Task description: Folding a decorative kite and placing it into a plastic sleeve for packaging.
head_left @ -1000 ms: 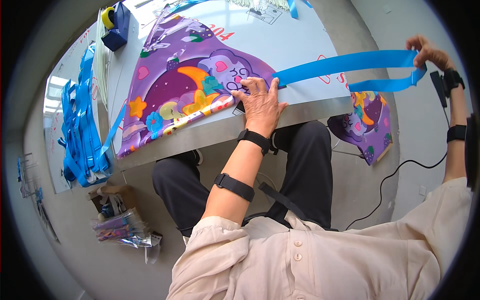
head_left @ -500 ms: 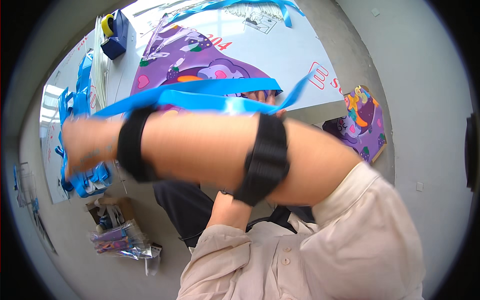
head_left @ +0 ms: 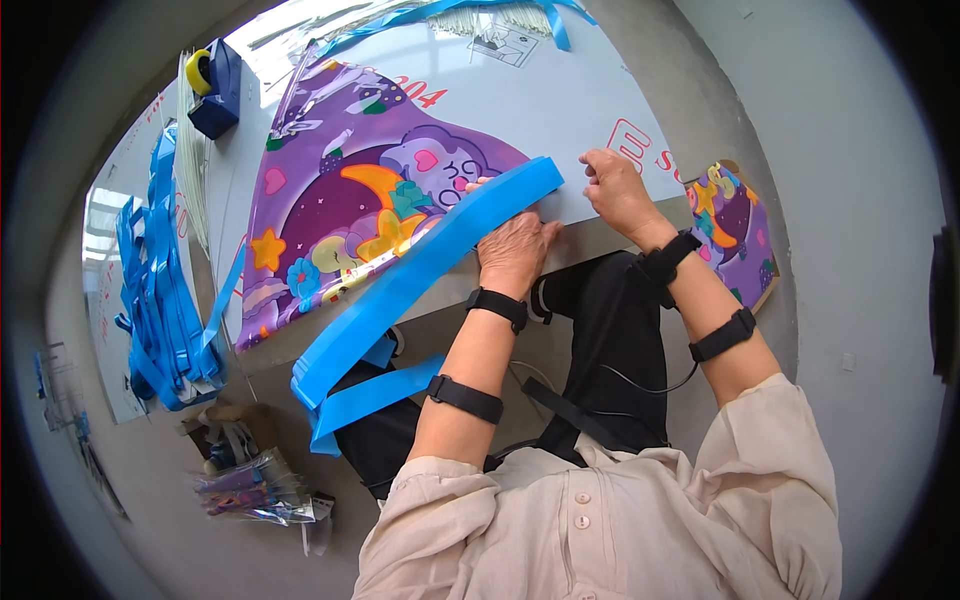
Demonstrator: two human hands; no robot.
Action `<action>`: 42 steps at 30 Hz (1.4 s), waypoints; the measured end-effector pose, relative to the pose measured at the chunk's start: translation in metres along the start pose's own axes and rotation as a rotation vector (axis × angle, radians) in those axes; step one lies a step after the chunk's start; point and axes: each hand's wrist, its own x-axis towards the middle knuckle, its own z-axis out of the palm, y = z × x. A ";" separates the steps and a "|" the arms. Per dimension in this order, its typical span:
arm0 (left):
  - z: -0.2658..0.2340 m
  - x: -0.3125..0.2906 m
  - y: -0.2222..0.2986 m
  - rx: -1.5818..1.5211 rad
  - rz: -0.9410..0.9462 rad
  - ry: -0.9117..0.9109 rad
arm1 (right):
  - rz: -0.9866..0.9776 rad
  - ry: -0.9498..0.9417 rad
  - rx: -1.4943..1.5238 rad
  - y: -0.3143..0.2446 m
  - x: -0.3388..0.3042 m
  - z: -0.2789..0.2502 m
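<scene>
A long strip of bright blue ribbon [head_left: 420, 265], lying in flat layers, runs across my left hand [head_left: 515, 250]. My left fingers are wrapped round it near its upper end, the fingertips showing past its far edge. Its lower end hangs in folds over my left knee. To the right of that end, my right hand [head_left: 615, 190] is raised over the table edge, fingers curled together, with nothing visible in them. Under and beyond the ribbon lies a purple sheet [head_left: 330, 200] printed with a moon, stars and flowers.
A pile of blue ribbon [head_left: 165, 300] lies at the table's left, near thin white sticks [head_left: 195, 150] and a blue tape dispenser [head_left: 215, 95]. A box [head_left: 735, 225] with purple printed pieces stands right. On the floor at left are a carton and plastic packets [head_left: 255, 485].
My right arm, stretched across to the left and blurred before, has swung back to the right. The ribbon now slants down to my lap. My left hand stays near the table edge.
</scene>
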 end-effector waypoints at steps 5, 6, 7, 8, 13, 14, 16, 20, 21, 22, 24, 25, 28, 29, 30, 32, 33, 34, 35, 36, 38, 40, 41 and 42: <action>-0.006 0.003 0.001 -0.038 -0.015 -0.083 | -0.008 -0.064 0.346 0.021 0.006 0.038; -0.006 0.003 0.001 -0.054 -0.018 -0.088 | -0.022 -0.007 0.351 0.018 0.008 0.044; -0.006 0.004 0.002 -0.063 -0.003 -0.050 | -0.021 0.060 0.350 0.016 0.009 0.048; -0.006 0.004 0.002 -0.066 0.007 -0.035 | -0.026 0.052 0.361 0.014 0.010 0.051; -0.008 0.004 0.004 -0.108 -0.009 -0.061 | -0.137 0.121 0.291 0.009 0.005 0.054; -0.009 0.005 0.004 -0.089 -0.001 -0.051 | -0.134 0.123 0.293 0.008 0.003 0.055; -0.011 0.005 0.005 -0.052 -0.009 -0.084 | -0.196 0.150 0.152 0.007 0.000 0.057; -0.016 0.005 0.007 0.058 -0.026 -0.159 | -0.270 0.139 0.048 0.004 -0.006 0.063; -0.017 0.005 0.008 0.075 -0.028 -0.157 | -0.289 0.170 0.000 0.003 -0.008 0.065; -0.017 0.005 0.008 0.086 -0.035 -0.166 | -0.297 0.205 -0.051 0.002 -0.009 0.066; -0.017 0.005 0.007 0.096 -0.043 -0.177 | -0.322 0.215 -0.028 0.001 -0.011 0.068; -0.016 0.005 0.007 0.092 -0.031 -0.151 | -0.328 0.229 -0.009 0.000 -0.011 0.069; -0.015 0.005 0.006 0.087 -0.020 -0.134 | -0.314 0.217 -0.001 0.001 -0.010 0.069; -0.014 0.005 0.006 0.076 -0.018 -0.137 | -0.315 0.216 -0.002 0.002 -0.009 0.069; -0.014 0.005 0.005 0.088 -0.021 -0.142 | -0.342 0.205 0.010 0.003 -0.008 0.068; -0.014 0.005 0.005 0.031 -0.019 -0.139 | -0.369 0.192 0.020 0.004 -0.007 0.067; -0.015 0.005 0.005 0.041 -0.012 -0.118 | -0.364 0.169 0.004 0.004 -0.008 0.066; -0.016 0.005 0.006 0.062 -0.023 -0.133 | -0.335 0.136 -0.018 0.003 -0.008 0.066; -0.016 0.005 0.007 0.071 -0.033 -0.146 | -0.359 0.145 -0.013 0.002 -0.009 0.065; -0.017 0.005 0.007 0.083 -0.037 -0.147 | -0.362 0.141 -0.028 0.001 -0.010 0.065; -0.019 0.006 0.007 0.116 -0.030 -0.127 | -0.367 0.136 -0.042 -0.001 -0.012 0.063; -0.021 0.006 0.007 0.104 -0.039 -0.150 | -0.363 0.113 -0.040 -0.001 -0.013 0.061; -0.021 0.007 0.006 0.079 -0.040 -0.162 | -0.357 0.112 -0.036 -0.001 -0.014 0.061; -0.022 0.006 0.005 0.088 -0.046 -0.172 | -0.367 0.092 -0.030 -0.001 -0.013 0.060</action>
